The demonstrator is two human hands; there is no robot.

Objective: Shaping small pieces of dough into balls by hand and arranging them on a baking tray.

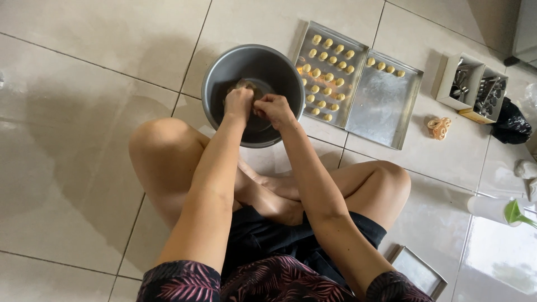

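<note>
Right now we sit cross-legged on the tiled floor (pixel 84 184) with both hands down inside the grey metal bowl (pixel 253 95) that stands just in front of our knees. Our left hand (pixel 239 104) is curled shut, its grip pressed around a lump of pale dough (pixel 245 85) lying against the far inner wall of the bowl; our right hand (pixel 274 107) is beside it, touching it, fingers bunched, pinching at what looks like a bit of the same dough, though we cannot tell for sure. Just beside the bowl lies a metal baking tray (pixel 331 70) filled with rows of small dough balls, and touching it, a second tray (pixel 386 103) holds only a short row along its top edge. What could go wrong, in our judgement: the bowl rests free on smooth tiles, so a hard pull at the dough could slide or tip it toward the filled tray and knock the balls out of line. Much is hard to read: the hands cover most of the dough, the contents of the two small boxes (pixel 472 86) are only a metallic glint, and a third tray (pixel 418 271) near our right hip is half cut off.
</note>
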